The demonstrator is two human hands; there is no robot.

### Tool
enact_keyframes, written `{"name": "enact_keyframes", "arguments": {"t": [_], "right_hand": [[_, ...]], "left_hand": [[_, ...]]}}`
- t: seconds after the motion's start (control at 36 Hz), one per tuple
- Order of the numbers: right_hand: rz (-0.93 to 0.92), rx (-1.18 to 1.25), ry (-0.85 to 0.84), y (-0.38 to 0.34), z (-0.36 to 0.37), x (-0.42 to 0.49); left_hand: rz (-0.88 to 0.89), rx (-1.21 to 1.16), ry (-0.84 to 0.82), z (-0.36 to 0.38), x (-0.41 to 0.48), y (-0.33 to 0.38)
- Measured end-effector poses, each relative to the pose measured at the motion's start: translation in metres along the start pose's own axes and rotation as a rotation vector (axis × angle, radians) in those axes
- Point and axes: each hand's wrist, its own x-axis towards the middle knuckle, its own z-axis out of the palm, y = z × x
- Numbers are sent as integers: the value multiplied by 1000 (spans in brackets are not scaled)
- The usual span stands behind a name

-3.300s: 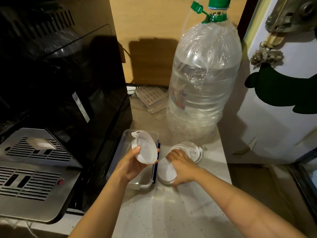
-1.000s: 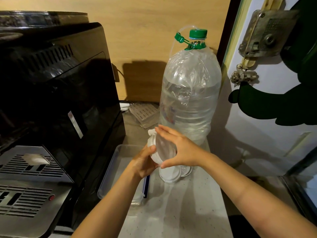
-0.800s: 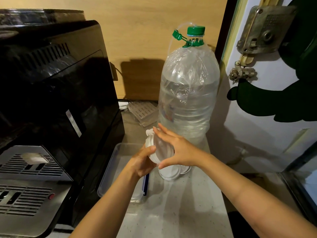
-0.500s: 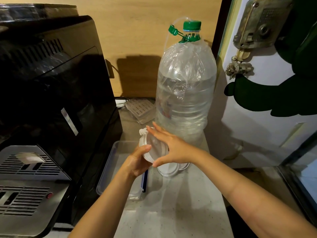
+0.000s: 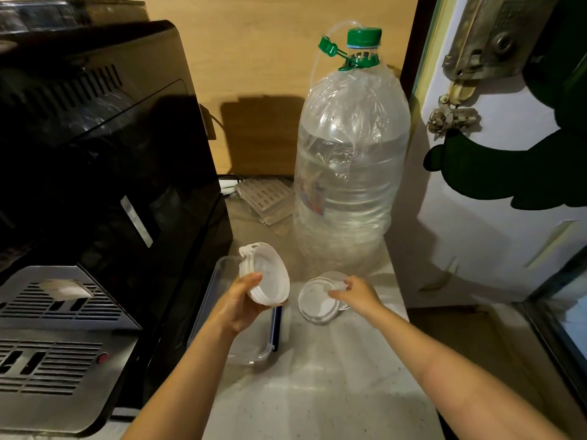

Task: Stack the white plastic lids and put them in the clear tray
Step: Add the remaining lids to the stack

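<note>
Over the left part of the desk point(image 5: 317, 392) we see the left hand point(image 5: 239, 308) gripping a stack of white lids point(image 5: 265, 274), thumb pressed on the near rim and fingers wrapped behind. That stack is tilted so its open face turns toward us, and it hangs above the clear tray point(image 5: 222, 274), which lies along the desk's left edge just beside the black machine point(image 5: 104, 160). A dark blue clip point(image 5: 275, 325) runs along the tray's right side. We cannot tell whether the tray holds anything, since the hand and stack cover much of it.

To the right of the tray, two more lids point(image 5: 316, 301) lie overlapped on the desk, the nearer one white and flat, the farther one partly under it. The right hand point(image 5: 355, 295) reaches onto them with fingers loosely curled, its fingertips touching the upper edge of the pair; we see no firm grip there.

Behind these lids, toward the desk's back edge, stands a large water bottle point(image 5: 349, 173) with a green cap point(image 5: 363, 38), wrapped in thin plastic. A slotted white piece point(image 5: 265, 196) lies at the back, between the machine and the bottle.
</note>
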Motion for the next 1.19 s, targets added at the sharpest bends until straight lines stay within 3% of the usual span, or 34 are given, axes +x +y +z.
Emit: {"name": "enact_keyframes", "arguments": {"t": [0.19,0.5,0.69,1.06,1.19], "right_hand": [[107,-212,85,10,23,12],[137,-169,154,7,30,14],[62,-2,216,4,34,14],[13,308,171,-20,29,-1],[-93,376,186,-44,12,-12]], "left_hand": [[-7,36,-18,-7,-3,-3],[-17,82,6,-13,-6,-4],[-33,81,29,-19,-2,-7],[-45,20,98,-15,7,-11],[-3,-7,131,-7,12,-5]]}}
